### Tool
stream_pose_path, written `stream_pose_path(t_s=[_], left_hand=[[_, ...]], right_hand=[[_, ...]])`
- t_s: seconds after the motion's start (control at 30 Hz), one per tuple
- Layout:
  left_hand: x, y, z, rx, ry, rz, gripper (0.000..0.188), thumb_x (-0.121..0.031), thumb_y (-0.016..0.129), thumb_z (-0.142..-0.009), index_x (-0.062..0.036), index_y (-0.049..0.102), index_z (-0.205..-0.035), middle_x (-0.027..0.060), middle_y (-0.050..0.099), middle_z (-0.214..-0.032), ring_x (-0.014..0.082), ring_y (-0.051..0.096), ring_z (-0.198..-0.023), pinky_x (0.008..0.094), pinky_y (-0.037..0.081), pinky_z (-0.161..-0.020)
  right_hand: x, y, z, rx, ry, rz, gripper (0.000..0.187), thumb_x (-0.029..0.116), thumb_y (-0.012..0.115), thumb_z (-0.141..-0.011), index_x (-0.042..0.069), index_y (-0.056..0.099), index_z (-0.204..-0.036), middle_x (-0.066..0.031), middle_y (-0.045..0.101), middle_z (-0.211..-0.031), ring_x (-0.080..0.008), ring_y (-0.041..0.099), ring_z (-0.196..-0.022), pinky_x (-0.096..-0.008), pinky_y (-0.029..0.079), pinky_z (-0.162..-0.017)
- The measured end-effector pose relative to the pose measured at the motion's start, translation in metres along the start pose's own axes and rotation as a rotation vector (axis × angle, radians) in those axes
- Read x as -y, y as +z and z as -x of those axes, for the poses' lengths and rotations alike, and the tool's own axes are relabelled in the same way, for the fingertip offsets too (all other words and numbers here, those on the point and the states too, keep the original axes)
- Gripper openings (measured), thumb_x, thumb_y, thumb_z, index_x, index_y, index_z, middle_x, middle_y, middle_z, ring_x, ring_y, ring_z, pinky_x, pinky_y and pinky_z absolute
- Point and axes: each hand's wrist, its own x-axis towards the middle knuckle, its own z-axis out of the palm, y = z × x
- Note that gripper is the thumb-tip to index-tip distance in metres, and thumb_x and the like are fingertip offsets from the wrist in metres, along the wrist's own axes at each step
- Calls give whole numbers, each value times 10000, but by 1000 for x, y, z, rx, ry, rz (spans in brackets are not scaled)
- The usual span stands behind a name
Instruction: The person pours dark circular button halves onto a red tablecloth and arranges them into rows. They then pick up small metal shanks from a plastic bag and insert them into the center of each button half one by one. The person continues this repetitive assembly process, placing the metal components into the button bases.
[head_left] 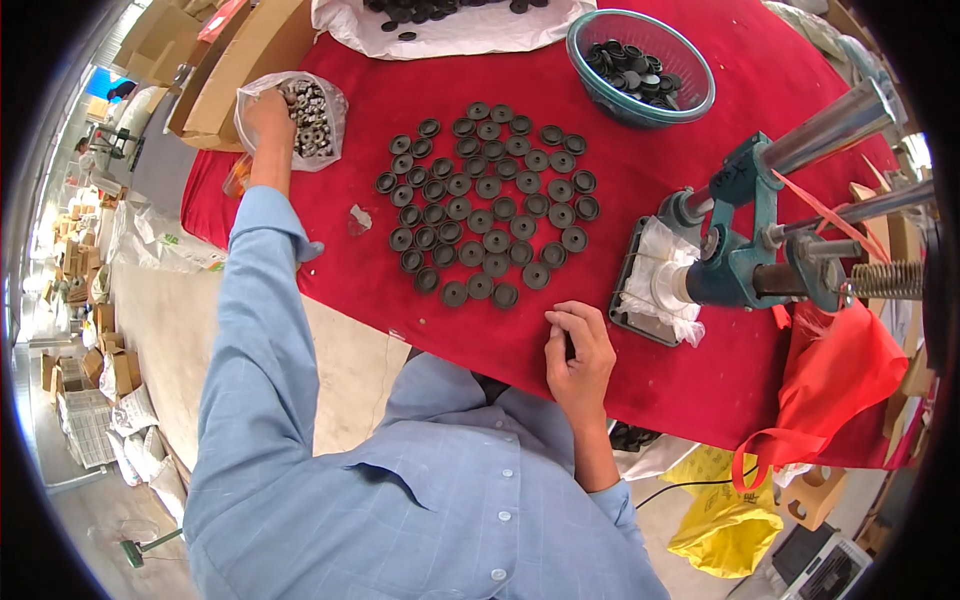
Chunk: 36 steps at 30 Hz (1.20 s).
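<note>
My left hand [268, 116] reaches into a clear plastic bag [338, 100] of small shiny metal parts [312, 125] at the far left of the table. Its fingers are hidden by the hand and the bag's contents, so its grip does not show. At the table's near edge, my right hand [582, 360] rests with its fingers curled toward the thumb. A dark spot shows between them; I cannot make out whether it is a thing or shadow. Many round black discs [488, 187] with raised rims and centre holes lie in a loose cluster between my hands.
A teal hand press [735, 235] stands at the right, white plastic over its base. Behind the discs are a bowl [640, 112] of black discs and a white sack [340, 30] with black parts. A cardboard box [240, 75] is far left; a red bag [840, 370] hangs right.
</note>
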Motion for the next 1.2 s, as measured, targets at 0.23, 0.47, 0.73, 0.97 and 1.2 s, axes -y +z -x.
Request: stream_pose_path(t_s=[0.23, 0.47, 0.73, 0.97, 1.2], left_hand=[[-37, -3, 12, -234, -600, 1189, 151, -237, 507, -1018, -146, 614, -961, 30, 598, -798, 200, 595, -767, 407, 498, -772], [-59, 14, 76, -44, -841, 1729, 177, -215, 573, -934, -44, 615, -957, 5, 575, -773, 164, 590, -625, 319, 445, -606], [-124, 22, 180, 86, -1034, 1672, 223, -277, 566, -1037, -73, 643, -989, -20, 569, -757, 99, 572, -570, 269, 406, -549], [-134, 5, 277, 273, -1047, 1652, 217, -282, 562, -1054, -81, 641, -1035, 23, 612, -838, 126, 591, -619, 300, 461, -586], [-137, 13, 348, 248, -1123, 1516, 264, -276, 571, -1075, -19, 622, -1039, 101, 629, -864, 213, 598, -690, 352, 526, -642]], right_hand=[[3, -1, 2, 17, -8, -58, 206, -93, 673, -887, 1, 742, -1057, -142, 718, -1092, -284, 733, -894, -354, 587, -742], [-5, 9, -4, -20, 31, -147, 195, -75, 667, -917, -7, 740, -1085, -137, 723, -1080, -243, 746, -916, -329, 592, -755], [15, 23, -39, -23, 110, -299, 222, -60, 670, -952, -23, 728, -1163, -123, 737, -1087, -197, 772, -900, -308, 624, -772], [54, 62, -57, 153, 215, -611, 304, 31, 735, -954, -24, 721, -1252, -157, 759, -1095, -162, 767, -871, -297, 629, -772], [62, 85, -44, 82, 60, -315, 251, 70, 816, -903, 10, 737, -1134, -140, 700, -967, -231, 716, -789, -369, 582, -679]])
